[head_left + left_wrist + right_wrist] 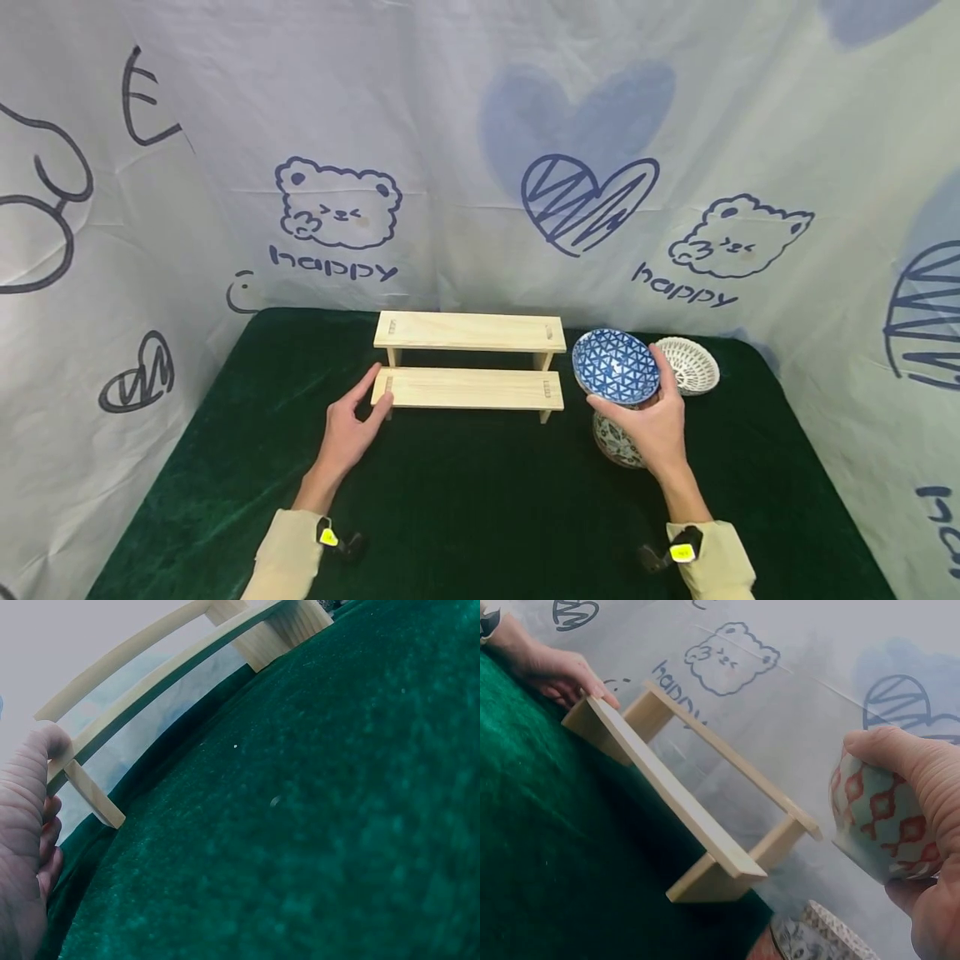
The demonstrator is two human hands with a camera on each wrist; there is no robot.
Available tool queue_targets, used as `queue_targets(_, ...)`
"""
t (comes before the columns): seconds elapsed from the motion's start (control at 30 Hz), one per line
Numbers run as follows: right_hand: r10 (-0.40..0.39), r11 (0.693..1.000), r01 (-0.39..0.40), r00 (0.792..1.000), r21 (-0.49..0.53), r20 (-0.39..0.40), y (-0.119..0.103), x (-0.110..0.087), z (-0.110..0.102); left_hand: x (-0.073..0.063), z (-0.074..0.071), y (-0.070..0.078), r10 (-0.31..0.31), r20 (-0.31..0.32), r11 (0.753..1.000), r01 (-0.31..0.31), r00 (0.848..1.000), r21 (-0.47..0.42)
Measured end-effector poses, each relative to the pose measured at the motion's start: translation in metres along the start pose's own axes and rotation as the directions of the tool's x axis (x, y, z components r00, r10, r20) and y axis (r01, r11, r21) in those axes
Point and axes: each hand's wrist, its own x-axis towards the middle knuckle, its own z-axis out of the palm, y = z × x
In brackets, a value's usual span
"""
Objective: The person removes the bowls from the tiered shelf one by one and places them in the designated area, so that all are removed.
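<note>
In the head view a two-tier wooden rack of pale planks stands at the back of the table. My left hand grips the left end of its lower plank. The left wrist view has the thumb on the plank's end and the other fingers lower down beside it. My right hand holds a bowl by its rim and side, tilted so the blue triangle pattern inside faces up. Its outside is pale with red diamond figures in the right wrist view. A patterned bowl is partly hidden beneath it.
A white openwork dish is behind my right hand, near the table's back right. Dark green velvet cloth covers the table. Behind it hangs a pale curtain with bear and heart drawings.
</note>
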Motion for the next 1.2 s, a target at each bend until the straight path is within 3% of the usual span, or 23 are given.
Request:
queue_targets(0.3,-0.001,1.000,0.001,0.999,0.001,-0.052,0.009,-0.005,-0.018,0.001,0.000,0.000,-0.004,0.001,1.000,0.004,1.000,0.006)
queue_targets(0.63,0.060,0.998,-0.059,0.993,0.012,-0.100,0.023,-0.010,-0.041,0.000,0.000,0.002,-0.008,0.007,1.000,0.008,1.000,0.001)
queue_targets(1.2,0.170,0.984,-0.177,0.964,-0.018,-0.207,0.044,-0.021,-0.069,-0.001,0.000,0.003,-0.007,0.000,1.000,0.007,1.000,0.007)
